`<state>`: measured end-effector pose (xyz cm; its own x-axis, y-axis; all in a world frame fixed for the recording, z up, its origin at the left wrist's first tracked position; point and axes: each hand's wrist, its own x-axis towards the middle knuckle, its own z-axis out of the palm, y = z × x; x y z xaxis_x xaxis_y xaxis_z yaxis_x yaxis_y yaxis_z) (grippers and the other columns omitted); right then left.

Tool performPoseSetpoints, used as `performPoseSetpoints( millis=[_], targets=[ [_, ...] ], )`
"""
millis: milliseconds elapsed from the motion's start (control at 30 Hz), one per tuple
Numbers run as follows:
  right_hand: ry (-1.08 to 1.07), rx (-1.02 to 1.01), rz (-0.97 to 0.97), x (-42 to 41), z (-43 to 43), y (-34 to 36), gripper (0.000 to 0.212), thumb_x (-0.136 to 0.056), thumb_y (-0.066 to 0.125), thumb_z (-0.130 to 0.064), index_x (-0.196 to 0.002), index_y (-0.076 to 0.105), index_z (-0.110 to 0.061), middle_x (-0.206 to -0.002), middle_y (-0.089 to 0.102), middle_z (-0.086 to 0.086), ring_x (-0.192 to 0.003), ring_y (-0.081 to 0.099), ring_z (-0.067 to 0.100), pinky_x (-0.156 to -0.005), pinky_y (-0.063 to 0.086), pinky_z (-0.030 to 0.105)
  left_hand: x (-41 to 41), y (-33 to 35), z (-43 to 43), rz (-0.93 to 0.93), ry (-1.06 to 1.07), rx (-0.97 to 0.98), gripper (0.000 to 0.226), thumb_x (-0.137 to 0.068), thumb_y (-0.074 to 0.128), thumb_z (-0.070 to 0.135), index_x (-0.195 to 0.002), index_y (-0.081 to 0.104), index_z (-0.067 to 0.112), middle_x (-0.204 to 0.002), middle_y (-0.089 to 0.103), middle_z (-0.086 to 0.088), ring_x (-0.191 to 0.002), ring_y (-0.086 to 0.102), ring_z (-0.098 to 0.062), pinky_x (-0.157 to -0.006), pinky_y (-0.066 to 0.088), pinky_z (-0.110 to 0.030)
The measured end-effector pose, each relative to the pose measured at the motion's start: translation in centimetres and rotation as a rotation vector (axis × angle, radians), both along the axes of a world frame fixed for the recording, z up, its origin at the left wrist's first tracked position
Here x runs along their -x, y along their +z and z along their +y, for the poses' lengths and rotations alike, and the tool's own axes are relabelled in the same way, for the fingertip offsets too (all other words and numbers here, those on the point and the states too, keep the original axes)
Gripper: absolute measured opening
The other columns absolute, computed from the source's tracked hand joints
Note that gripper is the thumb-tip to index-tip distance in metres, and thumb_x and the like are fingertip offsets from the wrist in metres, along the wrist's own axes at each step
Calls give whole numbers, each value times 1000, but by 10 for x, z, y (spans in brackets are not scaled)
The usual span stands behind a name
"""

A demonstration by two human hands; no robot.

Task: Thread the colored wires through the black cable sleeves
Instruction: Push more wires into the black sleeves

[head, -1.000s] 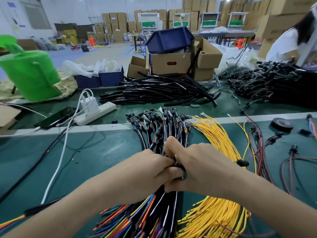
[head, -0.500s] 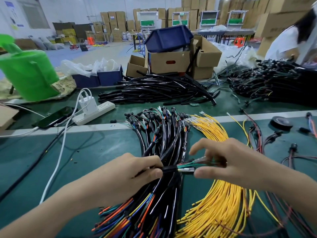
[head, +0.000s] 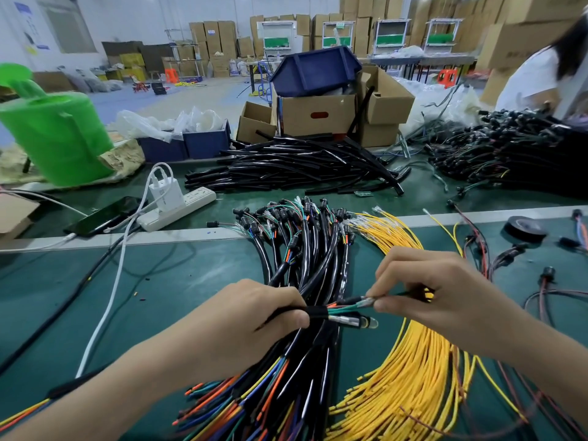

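The left hand [head: 254, 316] has its grip closed on one black cable sleeve [head: 313, 311], pinched between thumb and fingers. From the sleeve's end a few colored wires [head: 345, 305] stick out, green and orange among them, and the right hand [head: 439, 294] pinches their tips in a closed grip. One loose end with a clear terminal [head: 359, 321] hangs free just below those wires.

Both hands hover over the sleeved harness bundle [head: 305, 259], too many pieces to count, which fans across the green worktop [head: 159, 281]. Just right of that bundle lies a heap of yellow wires [head: 410, 377], likewise beyond counting.

Beyond the bundle sits a pile of bare black tubes [head: 302, 167]. Behind that pile are three cardboard boxes, and the middle box [head: 318, 114] carries one blue bin [head: 315, 70] tilted in its top. Left of the pile stand two low blue boxes [head: 184, 144] holding clear plastic bags [head: 165, 122], and one green watering can [head: 54, 132]. One power strip [head: 178, 208] with one white charger [head: 164, 189] lies left of the bundle; one roll of black tape [head: 525, 229] lies to its right.
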<state>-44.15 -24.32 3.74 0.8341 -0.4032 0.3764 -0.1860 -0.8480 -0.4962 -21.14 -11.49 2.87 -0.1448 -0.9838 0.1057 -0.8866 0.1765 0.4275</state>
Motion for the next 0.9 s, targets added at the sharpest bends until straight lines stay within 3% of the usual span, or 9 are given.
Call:
performPoseSetpoints(
  millis=[133,233,333,433,533,600,700,800,900],
  targets=[
    [6,-39,-43,-5,8,-3,20,-81,69,-43,-81,74,-24,-83,63,-16,-74,61,10,-62,49,39,8,-7,-1,-79,-49,-5,23,-95,42,49,-100,56,32,-74,58,11,-74,53,-10,-68,43,-29],
    [53,62,59,-16,17,-4,13,-82,65,-40,-89,73,-34,-83,61,-24,-77,59,-4,-65,49,28,28,-16,-2,-151,-160,-26,27,-91,39,53,-106,50,32,-96,62,8,-91,55,-14,-76,46,-33],
    [1,56,108,-10,4,3,13,-85,63,-45,-92,70,-38,-92,62,-26,-90,56,-7,-77,44,18,27,-13,-7,-98,-126,-50,21,-94,45,48,-101,53,30,-85,63,9,-81,56,-10,-71,46,-30],
    [-343,-106,-207,11,-15,12,18,-78,62,-49,-94,68,-41,-101,63,-28,-101,54,-10,-85,37,7,9,-4,-8,140,25,-3,12,-94,52,36,-88,58,27,-61,54,14,-57,47,-4,-55,36,-22],
    [-597,-391,-628,10,-17,6,22,-87,62,-37,-68,68,-28,-72,67,-6,-67,59,6,-68,47,23,0,7,-11,264,101,82,8,-94,53,23,-93,61,25,-63,55,1,-59,47,-18,-59,40,-37],
    [-582,-697,-665,-3,-1,-4,37,-83,63,-42,-55,64,-18,-57,59,3,-53,52,14,-54,42,31,2,13,-16,329,116,122,13,-95,53,17,-97,61,27,-68,59,-2,-64,51,-24,-61,42,-38],
    [-432,-1060,-507,-36,28,-19,45,-62,62,-61,-60,71,-18,-70,70,6,-58,60,16,-52,46,28,21,17,-26,397,93,152,20,-93,54,11,-101,57,29,-74,64,3,-65,58,-20,-63,46,-37],
    [-349,-1176,-604,-67,39,-23,32,-80,62,-46,-77,73,-15,-86,72,13,-74,63,23,-62,51,32,41,7,-32,448,55,134,25,-92,53,9,-98,44,31,-73,64,17,-54,55,2,-54,40,-15],
    [-336,-1151,-764,-78,34,-11,42,-96,48,-32,-63,72,-20,-69,69,6,-68,65,18,-63,53,30,40,-4,-23,428,53,154,28,-94,52,17,-104,36,38,-73,63,14,-46,49,-2,-48,37,-14]
  ],
)
